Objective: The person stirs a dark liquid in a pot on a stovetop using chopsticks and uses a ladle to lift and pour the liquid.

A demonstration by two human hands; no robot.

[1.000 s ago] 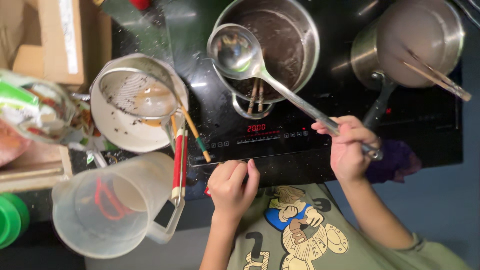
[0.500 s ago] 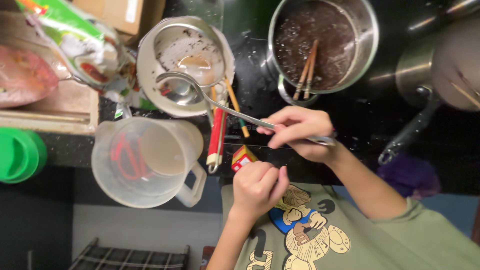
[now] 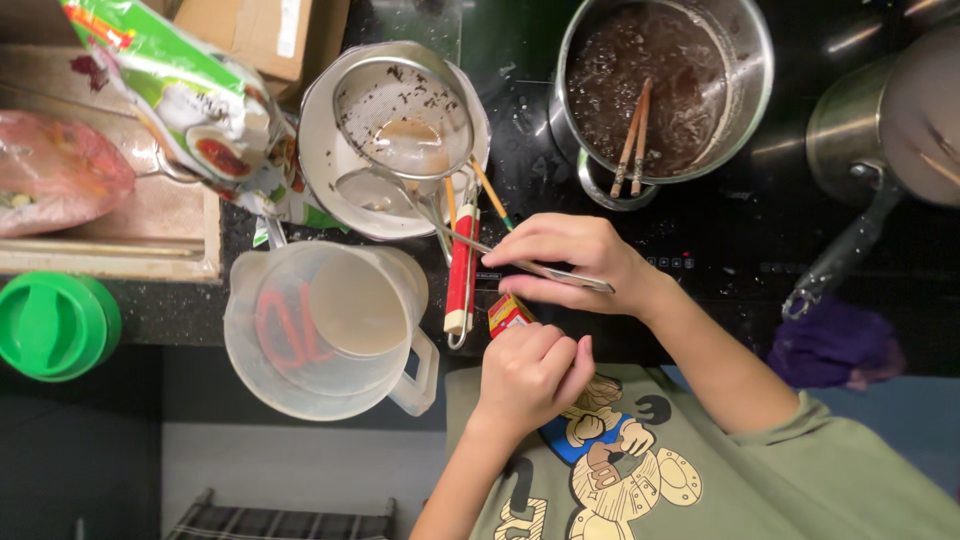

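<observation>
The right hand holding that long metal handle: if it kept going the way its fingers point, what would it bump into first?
Probably the red-handled utensil lying beside the clear plastic jug: the right hand points leftward along the ladle's metal handle. Depth is unclear, so it might pass above.

A green and white plastic bag with a picture of food on it lies at the upper left, tilted, partly over a wooden board and touching the rim of the white bowl. Left of it lies a reddish transparent bag, crumpled, on the same board. Above them, at the top edge, stands a brown cardboard box with a white label on its side. A small red and yellow packet lies on the bench edge, just above the left hand and touching its fingers. On the black cooktop, near the right hand, a small red lit display shows, too small to tell more.
</observation>
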